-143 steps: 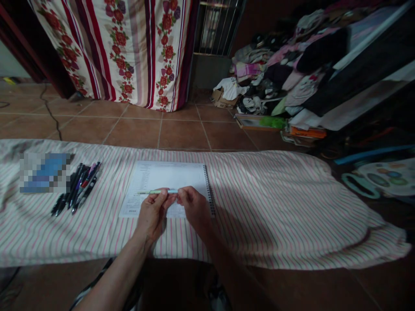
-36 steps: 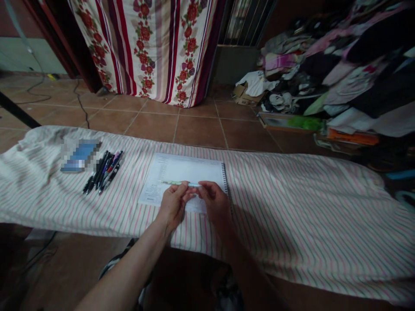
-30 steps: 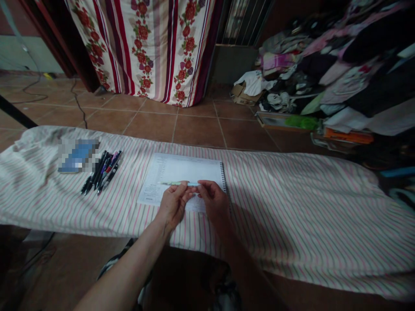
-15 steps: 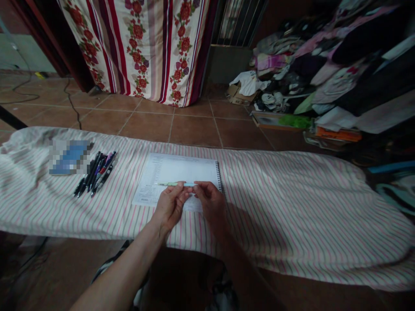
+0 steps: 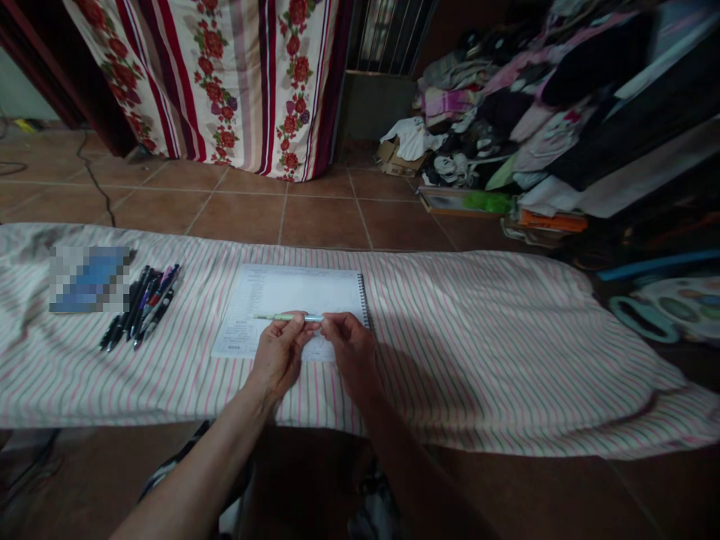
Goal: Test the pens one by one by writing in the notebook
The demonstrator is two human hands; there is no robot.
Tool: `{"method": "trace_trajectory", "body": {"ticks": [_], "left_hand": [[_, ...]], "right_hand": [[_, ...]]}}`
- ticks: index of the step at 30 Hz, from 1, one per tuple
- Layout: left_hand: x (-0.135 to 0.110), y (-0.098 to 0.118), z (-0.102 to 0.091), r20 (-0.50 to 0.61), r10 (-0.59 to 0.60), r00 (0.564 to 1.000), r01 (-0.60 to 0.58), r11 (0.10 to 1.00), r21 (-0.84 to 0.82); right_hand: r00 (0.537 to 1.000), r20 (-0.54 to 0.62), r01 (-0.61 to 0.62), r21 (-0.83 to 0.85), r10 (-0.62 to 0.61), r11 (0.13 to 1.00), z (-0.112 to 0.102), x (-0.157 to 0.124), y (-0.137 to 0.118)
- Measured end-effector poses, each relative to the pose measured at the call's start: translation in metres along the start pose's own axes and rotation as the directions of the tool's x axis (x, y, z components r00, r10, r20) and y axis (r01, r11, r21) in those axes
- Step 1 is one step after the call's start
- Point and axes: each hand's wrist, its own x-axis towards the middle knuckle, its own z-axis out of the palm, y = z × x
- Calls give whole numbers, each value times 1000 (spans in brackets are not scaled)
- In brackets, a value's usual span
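A slim pen, light green toward the left and pale blue toward the right, lies level between my two hands. Its middle is pinched by my left hand, thumb on top, while the green end sticks out to the left. My right hand has its fingers closed at the blue right end, where the tip is hidden. Below the hands a spiral notebook rests on the striped cloth, its coil on the right side and a pale page showing.
Left of the notebook lies a bunch of several pens, mostly dark. Beyond it is a blurred-out blue flat item. Striped cloth covers the long surface. Heaped clothes and a floral curtain stand behind.
The camera has turned a little to the right, so everything sits further left in the picture. Both hands keep the pen in nearly the same position over the notebook.
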Motion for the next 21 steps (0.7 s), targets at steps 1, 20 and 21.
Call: {"method": "trace_trajectory", "body": {"ticks": [1,20,21], "left_hand": [[0,0,0,1,8,1000,-8,1000,8],[-1,-2,-1,23,150,988,-151,970,192],[0,-1,-2,30,158,987,-161,965,205]], "right_hand": [[1000,0,-3,6,3,1000,0,0,0],[992,-16,-119,169,123,978,3,-1,-4],[992,-2,-126,189,129,974,3,-1,-3]]}}
